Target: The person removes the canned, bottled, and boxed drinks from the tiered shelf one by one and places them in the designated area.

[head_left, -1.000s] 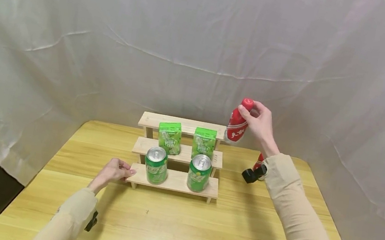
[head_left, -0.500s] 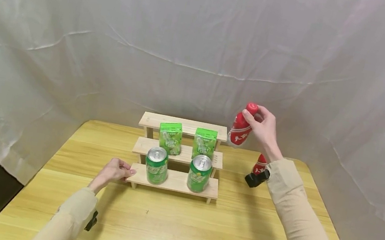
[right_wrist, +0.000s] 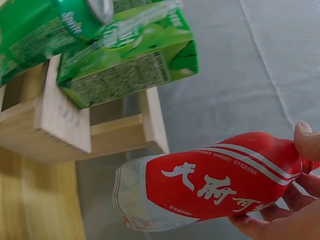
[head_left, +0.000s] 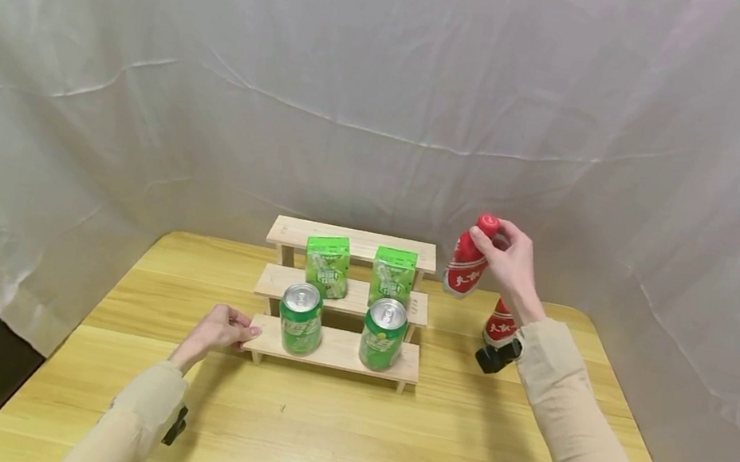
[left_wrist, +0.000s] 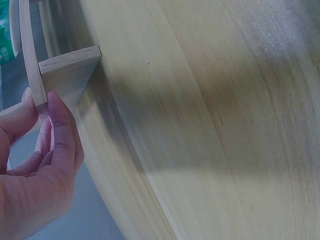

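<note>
My right hand [head_left: 512,263] holds a red plastic bottle [head_left: 466,264] by its neck, tilted, in the air to the right of a three-step wooden shelf [head_left: 352,242]. White lettering and a clear base show on that bottle in the right wrist view. With thumb and fingers my left hand [left_wrist: 45,155] pinches the left end of the lowest step. Two green Sprite cans [head_left: 302,320] stand on the lowest step, and two green drink cartons [head_left: 326,266] on the middle one. Nothing stands on the top step.
A second red bottle [head_left: 499,326] stands on the table right of the shelf, partly covered by my right wrist's black camera [head_left: 497,356]. Grey curtains [head_left: 390,105] hang behind and beside the wooden table [head_left: 337,436].
My right hand has moved right and down with the red bottle, away from the shelf's top step. More of the second bottle shows. My left hand has stayed on the lowest step.
</note>
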A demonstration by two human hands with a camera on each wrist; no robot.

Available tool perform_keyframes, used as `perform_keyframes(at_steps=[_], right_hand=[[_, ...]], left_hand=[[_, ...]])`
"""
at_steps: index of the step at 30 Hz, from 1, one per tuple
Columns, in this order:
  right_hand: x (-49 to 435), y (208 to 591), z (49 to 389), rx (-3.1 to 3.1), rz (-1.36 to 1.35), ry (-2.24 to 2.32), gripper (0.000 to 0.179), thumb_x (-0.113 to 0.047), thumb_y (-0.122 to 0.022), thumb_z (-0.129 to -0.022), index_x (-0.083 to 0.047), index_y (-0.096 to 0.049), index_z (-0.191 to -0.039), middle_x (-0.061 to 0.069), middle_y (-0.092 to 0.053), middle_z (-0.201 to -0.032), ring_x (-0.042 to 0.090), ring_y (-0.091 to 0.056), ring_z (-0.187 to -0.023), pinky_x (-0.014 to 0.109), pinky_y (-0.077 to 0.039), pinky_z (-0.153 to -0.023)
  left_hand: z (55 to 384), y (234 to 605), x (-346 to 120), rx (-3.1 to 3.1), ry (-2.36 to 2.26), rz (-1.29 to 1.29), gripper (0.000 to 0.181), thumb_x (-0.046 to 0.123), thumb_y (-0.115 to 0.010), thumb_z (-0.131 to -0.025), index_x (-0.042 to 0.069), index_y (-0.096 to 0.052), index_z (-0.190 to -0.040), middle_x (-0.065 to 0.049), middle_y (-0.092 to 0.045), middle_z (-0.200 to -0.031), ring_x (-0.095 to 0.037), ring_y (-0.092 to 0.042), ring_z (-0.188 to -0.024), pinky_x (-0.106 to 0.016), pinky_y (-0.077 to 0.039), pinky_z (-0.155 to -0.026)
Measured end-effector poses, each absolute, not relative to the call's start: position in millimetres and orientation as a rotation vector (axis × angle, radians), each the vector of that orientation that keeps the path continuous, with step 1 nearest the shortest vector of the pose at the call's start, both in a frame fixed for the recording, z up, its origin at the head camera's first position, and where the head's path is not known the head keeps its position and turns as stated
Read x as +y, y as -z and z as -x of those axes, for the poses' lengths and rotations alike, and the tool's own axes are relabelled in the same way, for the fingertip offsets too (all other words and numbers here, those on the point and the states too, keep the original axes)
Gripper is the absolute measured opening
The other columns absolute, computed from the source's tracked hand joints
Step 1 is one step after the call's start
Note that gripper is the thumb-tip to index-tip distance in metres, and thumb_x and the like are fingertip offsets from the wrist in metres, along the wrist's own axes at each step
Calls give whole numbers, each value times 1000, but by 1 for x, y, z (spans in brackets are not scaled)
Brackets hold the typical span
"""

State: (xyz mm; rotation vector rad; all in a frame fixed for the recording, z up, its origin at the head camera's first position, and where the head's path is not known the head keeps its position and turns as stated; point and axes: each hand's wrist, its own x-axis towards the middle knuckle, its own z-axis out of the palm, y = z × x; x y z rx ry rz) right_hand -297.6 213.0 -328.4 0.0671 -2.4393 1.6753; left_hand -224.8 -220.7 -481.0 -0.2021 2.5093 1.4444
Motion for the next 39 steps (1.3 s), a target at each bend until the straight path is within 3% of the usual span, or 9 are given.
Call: perform_keyframes(at_steps=[3, 8, 14, 30, 39], right_hand=[[216, 336, 297, -2447, -47, -1700, 54, -29, -64, -100, -1, -49, -143, 23, -56, -143, 33, -55, -130, 45, -47, -116], [219, 351, 295, -2469, 2, -1755, 57, -29, -65, -99, -2, -46, -146, 23, -54, -145, 24, -59, -121, 33, -52, -106], [224, 372, 296, -2496, 35, -1767, 55, -25, -66, -99, 1, -46, -144, 26, -53, -145, 37, -52, -135, 48, -44, -119], [233, 419, 294, -2590, 74, -1652, 50, -18, -65, -99, 6, -49, -139, 31, -56, -140, 40, -56, -131, 45, -49, -113], [237, 437, 293, -2605, 87, -1678, 51, -18, -64, -100, 7, -46, -141, 32, -51, -143, 44, -52, -135, 51, -45, -117]], left_hand=[[224, 480, -221, 2506, -1447, 201, 40, 8, -72, -92, -21, -57, -116, -17, -69, -85, -10, -63, -64, -31, -66, -70], [223, 479, -221, 2519, -1438, 190, 39, 8, -72, -92, -20, -57, -114, -17, -69, -84, -10, -63, -64, -32, -66, -69], [222, 479, -220, 2511, -1440, 206, 39, 8, -72, -92, -20, -58, -115, -16, -69, -84, -10, -63, -65, -31, -66, -69], [224, 480, -220, 2504, -1432, 233, 39, 8, -72, -92, -19, -57, -116, -15, -68, -85, -10, -63, -66, -29, -65, -69], [225, 480, -219, 2502, -1428, 236, 39, 8, -72, -92, -19, -57, -116, -16, -69, -86, -10, -63, -66, -29, -65, -69]])
